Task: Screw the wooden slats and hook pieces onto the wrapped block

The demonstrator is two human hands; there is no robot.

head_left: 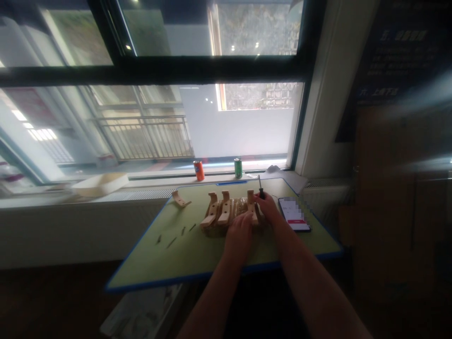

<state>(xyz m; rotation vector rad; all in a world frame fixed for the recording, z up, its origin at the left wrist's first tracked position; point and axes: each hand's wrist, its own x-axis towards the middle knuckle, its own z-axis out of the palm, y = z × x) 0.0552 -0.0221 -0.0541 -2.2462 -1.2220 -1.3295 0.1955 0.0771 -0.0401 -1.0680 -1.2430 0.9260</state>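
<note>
A wooden rack with several upright curved hooks (223, 213) lies on a green table (190, 256) with a blue edge. My left hand (240, 229) rests closed on the rack's near right side. My right hand (267, 205) grips a dark-handled screwdriver (260, 187) held upright at the rightmost hook (251, 201). A loose wooden hook (180, 199) lies to the left of the rack. Several small dark screws (176, 234) are scattered on the table in front of it.
A phone (294, 214) with a lit screen lies right of my hands. An orange can (198, 170) and a green can (238, 168) stand on the window sill behind the table. A pale tray (100, 183) sits on the sill at the left.
</note>
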